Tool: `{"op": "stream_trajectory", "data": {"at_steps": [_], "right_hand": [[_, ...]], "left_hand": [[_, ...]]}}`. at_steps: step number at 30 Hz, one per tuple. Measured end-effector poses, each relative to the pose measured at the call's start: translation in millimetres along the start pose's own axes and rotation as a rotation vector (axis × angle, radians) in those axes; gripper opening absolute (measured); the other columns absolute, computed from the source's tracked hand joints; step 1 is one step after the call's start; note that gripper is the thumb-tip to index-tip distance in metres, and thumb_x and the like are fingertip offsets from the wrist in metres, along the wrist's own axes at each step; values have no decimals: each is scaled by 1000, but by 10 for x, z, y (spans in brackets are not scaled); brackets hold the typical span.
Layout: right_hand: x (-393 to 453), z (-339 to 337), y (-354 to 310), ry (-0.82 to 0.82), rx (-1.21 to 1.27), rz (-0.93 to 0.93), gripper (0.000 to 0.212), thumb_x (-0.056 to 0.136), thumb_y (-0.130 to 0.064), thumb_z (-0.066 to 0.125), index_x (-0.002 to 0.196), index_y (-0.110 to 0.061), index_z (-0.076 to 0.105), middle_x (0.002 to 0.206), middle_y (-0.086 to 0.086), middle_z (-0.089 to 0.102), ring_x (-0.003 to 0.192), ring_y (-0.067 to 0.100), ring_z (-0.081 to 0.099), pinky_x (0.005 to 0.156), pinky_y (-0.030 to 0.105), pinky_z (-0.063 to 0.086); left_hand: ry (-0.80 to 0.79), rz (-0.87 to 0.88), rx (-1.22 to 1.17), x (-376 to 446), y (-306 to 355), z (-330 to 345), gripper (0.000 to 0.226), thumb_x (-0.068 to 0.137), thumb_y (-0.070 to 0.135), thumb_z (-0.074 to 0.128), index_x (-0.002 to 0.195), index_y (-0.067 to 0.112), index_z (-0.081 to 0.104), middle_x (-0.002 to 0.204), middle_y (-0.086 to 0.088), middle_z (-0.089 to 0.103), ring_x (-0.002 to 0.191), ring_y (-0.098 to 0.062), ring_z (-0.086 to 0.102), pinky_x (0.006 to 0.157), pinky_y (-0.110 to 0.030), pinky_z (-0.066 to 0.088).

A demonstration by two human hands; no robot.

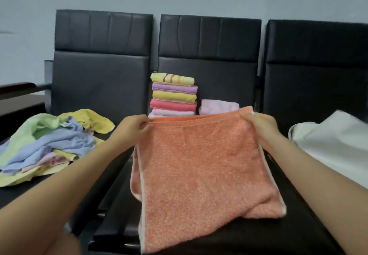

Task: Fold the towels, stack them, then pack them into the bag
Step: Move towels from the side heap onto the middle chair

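The folding is well under way but far from finished. A stack of folded towels stands at the back of the middle seat, against the backrest: a striped yellow one on top, then purple, yellow, pink and a pale pink at the bottom, five as far as the view shows (the orange cloth hides the foot of the pile, so there may be more). Just beside the stack on its right lies a lilac towel, which looks folded but not yet put on the pile.

The orange towel is the one in hand. It is held up above the middle seat, already doubled over, with two layers showing along its top edge and its lower end trailing on the seat cushion. The left hand pinches the top left corner between thumb and curled fingers; the right hand grips the top right corner the same way, the edge stretched taut between them. I judge that at least one more fold is needed before it matches the others.

On the left seat a loose heap of unfolded towels waits, in green, blue, yellow and pink, so a good share of the folding is left. A white bag, or what looks like one, lies on the right seat, and no towel shows in it; packing has not begun.
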State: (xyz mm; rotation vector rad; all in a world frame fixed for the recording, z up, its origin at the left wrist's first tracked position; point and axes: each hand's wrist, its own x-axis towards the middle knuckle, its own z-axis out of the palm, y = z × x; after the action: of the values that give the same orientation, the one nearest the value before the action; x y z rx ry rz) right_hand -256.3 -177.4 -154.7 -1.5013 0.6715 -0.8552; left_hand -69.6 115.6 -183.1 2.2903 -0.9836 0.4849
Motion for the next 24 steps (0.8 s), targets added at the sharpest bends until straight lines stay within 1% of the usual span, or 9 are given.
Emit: {"op": "stream_trajectory", "data": {"at_steps": [3, 5, 7, 10, 14, 16, 19, 22, 24], "right_hand": [[-80, -29, -503, -3, -56, -190, 34, 80, -27, 73, 90, 5, 68, 82, 13, 67, 74, 21, 60, 69, 33, 48], [-153, -66, -834, -4, -91, -296, 45, 81, -32, 71, 93, 10, 62, 78, 11, 58, 71, 21, 54, 66, 33, 43], [-221, -119, -1085, 8, -98, -374, 48, 80, -34, 71, 91, 11, 60, 76, 9, 54, 69, 20, 50, 63, 33, 39], [-358, -191, -1359, 11, -75, -402, 45, 79, -30, 73, 83, 12, 57, 75, 8, 51, 68, 19, 46, 59, 30, 34], [-518, -244, -1601, -26, 87, -333, 28, 83, -20, 73, 88, 6, 64, 75, 10, 58, 68, 20, 55, 58, 27, 45], [-573, -270, -1690, -62, 191, -271, 13, 84, -15, 73, 85, -4, 67, 80, 6, 64, 68, 16, 61, 63, 26, 52], [-559, -315, -1761, -94, 294, -164, 7, 84, -12, 73, 88, -8, 67, 85, 7, 67, 72, 16, 65, 66, 27, 54], [-443, -331, -1659, -158, 237, -55, 21, 82, -15, 70, 102, -9, 73, 97, 8, 71, 79, 18, 67, 67, 28, 56], [-375, -321, -1485, -162, 186, -14, 32, 76, -16, 72, 108, -9, 73, 95, 7, 71, 76, 18, 67, 64, 28, 56]], "left_hand": [[80, -34, 0, 166, 242, -274, 22, 93, 17, 50, 71, 11, 49, 71, -3, 55, 66, -20, 49, 55, -31, 33], [177, -53, -59, 283, 437, -518, 23, 92, 15, 48, 70, 8, 46, 68, -5, 52, 63, -20, 45, 55, -32, 32], [275, -78, -184, 372, 624, -773, 27, 93, 17, 47, 67, 10, 41, 64, -3, 47, 60, -17, 41, 55, -34, 31], [378, -129, -434, 454, 862, -1092, 24, 93, 19, 43, 70, 10, 40, 66, -3, 38, 62, -15, 36, 58, -32, 28], [401, -198, -726, 471, 1128, -1392, 26, 90, 20, 39, 65, 19, 31, 64, 3, 26, 60, -12, 24, 56, -31, 20], [379, -258, -857, 479, 1220, -1503, 28, 89, 22, 41, 63, 22, 30, 62, 4, 26, 56, -11, 23, 54, -30, 20], [258, -351, -958, 478, 1241, -1620, 23, 87, 29, 47, 66, 19, 42, 61, 5, 35, 53, -12, 31, 54, -29, 28], [19, -395, -1004, 486, 1117, -1593, 21, 84, 32, 51, 68, 19, 47, 58, 4, 41, 48, -12, 36, 53, -26, 32], [-115, -398, -1000, 503, 962, -1454, 25, 87, 30, 52, 66, 18, 46, 58, 1, 41, 48, -12, 38, 52, -27, 33]]}}
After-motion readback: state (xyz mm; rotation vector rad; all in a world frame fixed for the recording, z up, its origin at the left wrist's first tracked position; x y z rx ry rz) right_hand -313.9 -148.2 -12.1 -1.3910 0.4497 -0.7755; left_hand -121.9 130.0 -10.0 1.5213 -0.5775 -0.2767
